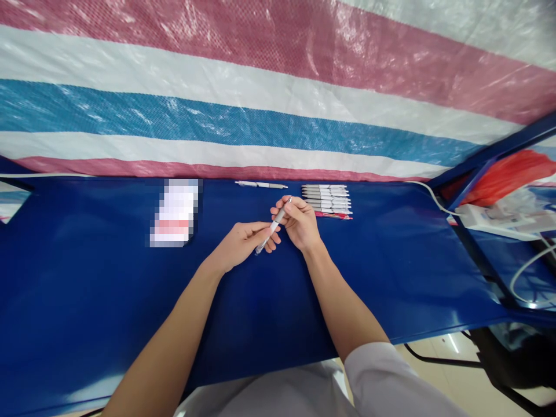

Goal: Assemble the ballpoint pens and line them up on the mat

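Left of the frame's centre, a white item [176, 209], blurred out, lay on the blue worktop [87, 284]; it was well apart from the hands and seemed unlikely to be knocked unless the left forearm swung outward.

Near the centre, the left hand [243, 242] was closed lightly on the lower part of a pen [273, 227], thumb against the barrel and the other fingers loosely curled; a grip so light on a slim, smooth barrel could have let it twist or slip, and the pen, held slantwise with its clip end at the lower left, could then have dropped and rolled.

Above, at the worktop's far edge, lay a lone pen [261, 185] by the striped sheet [243, 127]; a careless reach might have nudged it under the hem.

Just right of centre, the right hand [302, 223] pinched the held pen's upper end between thumb and fingertips, gap nearly gone; if the hands had pulled unevenly, the pen could have sprung out of line.

Just beyond the right hand was a row of pens [326, 194], a red pen [333, 215] nearest; a sideways bump from the knuckles could have scattered them.
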{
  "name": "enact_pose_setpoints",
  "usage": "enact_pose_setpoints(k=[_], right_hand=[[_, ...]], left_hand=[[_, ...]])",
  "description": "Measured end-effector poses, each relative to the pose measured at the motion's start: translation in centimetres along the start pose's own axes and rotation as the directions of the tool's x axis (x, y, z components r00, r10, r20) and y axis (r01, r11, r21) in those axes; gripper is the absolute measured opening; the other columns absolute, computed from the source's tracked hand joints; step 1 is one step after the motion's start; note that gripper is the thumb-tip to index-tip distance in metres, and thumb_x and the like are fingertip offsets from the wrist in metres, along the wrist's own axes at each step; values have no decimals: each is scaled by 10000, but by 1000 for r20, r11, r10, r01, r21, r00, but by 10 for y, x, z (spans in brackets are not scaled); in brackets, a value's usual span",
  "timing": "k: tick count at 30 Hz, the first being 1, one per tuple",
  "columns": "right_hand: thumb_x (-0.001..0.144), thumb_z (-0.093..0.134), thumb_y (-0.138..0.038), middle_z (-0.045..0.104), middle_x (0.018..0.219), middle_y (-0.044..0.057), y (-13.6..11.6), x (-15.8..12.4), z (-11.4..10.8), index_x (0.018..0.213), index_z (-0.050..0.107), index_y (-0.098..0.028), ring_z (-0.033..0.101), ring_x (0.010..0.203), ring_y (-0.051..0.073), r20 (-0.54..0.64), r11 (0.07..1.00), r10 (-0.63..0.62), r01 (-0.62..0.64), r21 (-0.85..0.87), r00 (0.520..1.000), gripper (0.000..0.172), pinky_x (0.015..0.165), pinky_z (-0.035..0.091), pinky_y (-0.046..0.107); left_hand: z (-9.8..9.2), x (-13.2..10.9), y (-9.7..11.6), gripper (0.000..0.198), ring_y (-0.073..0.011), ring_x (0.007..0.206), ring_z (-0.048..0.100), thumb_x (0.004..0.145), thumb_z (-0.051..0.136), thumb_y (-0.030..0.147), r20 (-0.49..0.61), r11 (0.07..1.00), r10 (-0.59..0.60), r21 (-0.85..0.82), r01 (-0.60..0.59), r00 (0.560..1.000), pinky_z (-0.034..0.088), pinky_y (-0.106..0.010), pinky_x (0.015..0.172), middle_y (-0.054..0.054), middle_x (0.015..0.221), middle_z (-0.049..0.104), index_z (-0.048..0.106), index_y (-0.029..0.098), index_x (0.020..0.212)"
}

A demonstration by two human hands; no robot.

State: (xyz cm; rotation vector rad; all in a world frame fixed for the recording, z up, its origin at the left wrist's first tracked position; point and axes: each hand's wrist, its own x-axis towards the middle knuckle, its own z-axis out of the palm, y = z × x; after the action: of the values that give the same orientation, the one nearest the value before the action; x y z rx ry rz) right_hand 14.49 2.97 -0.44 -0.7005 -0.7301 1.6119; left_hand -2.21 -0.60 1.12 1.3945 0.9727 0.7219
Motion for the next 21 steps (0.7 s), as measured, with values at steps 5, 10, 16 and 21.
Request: enact_pose_setpoints(k=[5, 10, 16, 21], right_hand=[[548, 904, -320, 751, 715, -33, 1, 4, 2, 723, 704, -214, 751, 680, 148, -107, 999, -37, 37, -6, 994, 286, 594, 619, 215], [564, 900, -301, 756, 738, -34, 4, 5, 4, 721, 693, -218, 757, 692, 155, -155, 997, -81, 79, -23, 985, 273, 621, 632, 232], [624, 865, -339, 758, 776, -29, 2, 3, 3, 797, 709, -231, 750, 727, 145, -79, 997, -69, 67, -37, 994, 258, 610, 617, 218], [640, 855, -361, 738, 714, -37, 1, 1, -1, 762, 708, -229, 730, 653, 133, 17, 1000, -23, 23, 9, 1000, 233, 611, 616, 235]], left_hand=[[5, 6, -11, 244, -162, 665, 679, 880, 628, 390, -264, 978, 122, 198, -70, 957, 535, -271, 662, -19, 789, 746, 751, 204, 980], [12, 9, -18, 228, -167, 700, 676, 854, 649, 369, -399, 888, 319, 443, -124, 860, 519, -278, 697, -6, 848, 762, 759, 232, 999], [5, 5, -5, 249, -159, 654, 682, 902, 588, 386, -187, 982, 92, 177, -59, 978, 543, -265, 654, -22, 765, 739, 740, 190, 928], [0, 0, 4, 302, -159, 689, 686, 946, 548, 410, 44, 1000, -3, 5, 3, 999, 531, -252, 630, -55, 809, 738, 732, 172, 914]])
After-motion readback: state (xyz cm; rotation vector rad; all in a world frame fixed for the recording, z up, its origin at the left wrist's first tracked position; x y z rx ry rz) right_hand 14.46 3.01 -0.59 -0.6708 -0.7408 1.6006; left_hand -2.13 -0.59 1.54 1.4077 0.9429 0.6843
